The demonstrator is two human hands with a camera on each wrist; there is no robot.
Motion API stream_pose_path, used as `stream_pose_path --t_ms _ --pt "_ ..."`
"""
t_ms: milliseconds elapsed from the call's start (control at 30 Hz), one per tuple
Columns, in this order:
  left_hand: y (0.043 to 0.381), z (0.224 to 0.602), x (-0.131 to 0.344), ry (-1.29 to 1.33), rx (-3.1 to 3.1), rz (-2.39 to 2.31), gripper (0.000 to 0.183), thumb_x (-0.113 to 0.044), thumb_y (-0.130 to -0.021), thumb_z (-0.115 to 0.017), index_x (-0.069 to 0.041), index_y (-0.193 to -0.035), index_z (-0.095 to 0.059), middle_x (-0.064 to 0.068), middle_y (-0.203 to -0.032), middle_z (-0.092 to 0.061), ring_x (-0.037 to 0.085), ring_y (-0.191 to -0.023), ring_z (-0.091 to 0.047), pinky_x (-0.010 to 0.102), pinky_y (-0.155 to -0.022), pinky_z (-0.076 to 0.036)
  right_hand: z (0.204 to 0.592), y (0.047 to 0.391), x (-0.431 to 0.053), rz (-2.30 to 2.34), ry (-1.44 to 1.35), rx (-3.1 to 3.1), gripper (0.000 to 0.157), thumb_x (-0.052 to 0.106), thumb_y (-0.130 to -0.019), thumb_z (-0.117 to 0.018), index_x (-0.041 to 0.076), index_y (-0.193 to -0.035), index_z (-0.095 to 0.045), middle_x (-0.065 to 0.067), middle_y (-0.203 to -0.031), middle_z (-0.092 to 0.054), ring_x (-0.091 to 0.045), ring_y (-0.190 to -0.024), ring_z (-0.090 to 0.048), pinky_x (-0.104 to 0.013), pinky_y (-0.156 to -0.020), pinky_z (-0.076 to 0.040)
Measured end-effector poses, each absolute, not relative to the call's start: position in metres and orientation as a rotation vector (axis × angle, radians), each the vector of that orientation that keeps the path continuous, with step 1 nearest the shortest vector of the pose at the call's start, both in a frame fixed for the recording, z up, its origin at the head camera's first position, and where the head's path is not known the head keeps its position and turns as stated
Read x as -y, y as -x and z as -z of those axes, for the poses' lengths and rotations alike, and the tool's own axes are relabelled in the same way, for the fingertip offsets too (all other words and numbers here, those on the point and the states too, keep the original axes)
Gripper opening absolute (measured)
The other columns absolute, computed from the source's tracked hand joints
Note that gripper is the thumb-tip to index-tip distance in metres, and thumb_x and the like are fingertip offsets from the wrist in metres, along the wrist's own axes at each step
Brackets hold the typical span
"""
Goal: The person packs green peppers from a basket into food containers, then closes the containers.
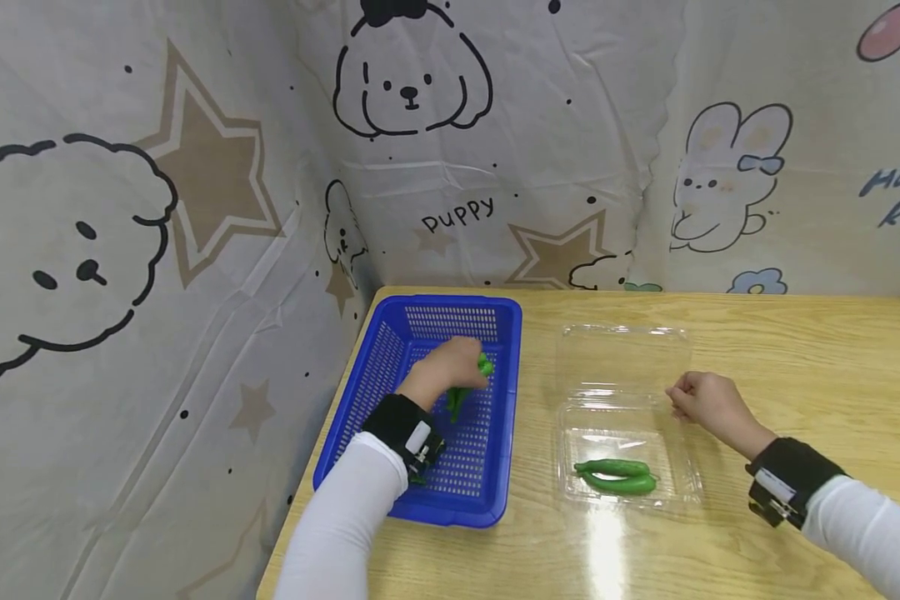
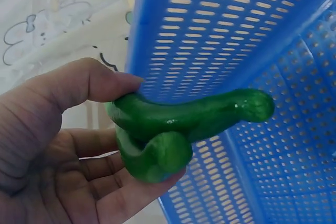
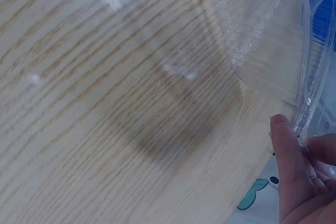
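**Two green chili peppers (image 1: 622,484) lay in the plastic clamshell (image 1: 645,442), with others in hand**

By the look of things, the work stood partway along. Two peppers rested on the floor of the clamshell's near half, and the lid (image 1: 622,362) lay folded back on the far side, not closed. The left hand (image 1: 450,365) was inside the blue basket (image 1: 507,400), toward its far end, with what looked like two more peppers (image 2: 178,119) not yet in the clamshell. Another green patch (image 1: 417,478) showed beside the left wrist, low in the basket; probably a further pepper remained there, but the arm hid too much to give a count.

The left hand's thumb pressed from one side and its bent fingers from the other, holding the peppers between them. The right hand (image 1: 708,404), at the clamshell's right edge near the hinge, pinched the thin plastic between thumb and forefinger, the gap closed down to the sheet.

The peppers were slender, smooth and glossy green. The clamshell pair lay side by side, running left to right, the nearer one bowed. The held ones curved too, crossing each other, with blunt, rounded ends.
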State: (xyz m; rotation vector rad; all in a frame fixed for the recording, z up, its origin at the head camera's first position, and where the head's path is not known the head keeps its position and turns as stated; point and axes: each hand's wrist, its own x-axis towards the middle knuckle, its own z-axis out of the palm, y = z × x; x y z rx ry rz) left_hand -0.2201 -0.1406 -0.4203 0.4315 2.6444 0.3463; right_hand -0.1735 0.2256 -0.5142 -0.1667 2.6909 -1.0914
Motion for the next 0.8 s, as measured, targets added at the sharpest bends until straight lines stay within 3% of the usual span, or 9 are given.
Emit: stream_pose_path --t_ms 500,800 --pt "0.199 0.405 0.115 -0.596 -2.627 -0.235 0.020 -0.013 -0.075 -0.072 -0.009 -0.083 -0.054 -0.001 -0.073 -0.049 0.012 -0.062 -0.046 0.022 -0.052 -0.042 0.515 0.175 -0.225 1.091 0.159 -2.689 0.021 0.009 -0.094 -0.053 -0.009 -0.087 -0.062 -0.007 -0.070 -0.064 -0.015 -0.063 -0.063 -0.025 -0.052 -0.051" --pt "0.178 0.395 0.081 -0.749 -2.647 -0.102 0.019 -0.014 -0.074 -0.071 -0.013 -0.081 -0.054 -0.003 -0.074 -0.048 0.011 -0.064 -0.046 0.022 -0.051 -0.041 0.516 0.173 -0.228 1.066 0.165 -2.716 0.022 0.010 -0.094 -0.052 -0.009 -0.089 -0.062 -0.006 -0.070 -0.064 -0.015 -0.064 -0.063 -0.023 -0.052 -0.051"
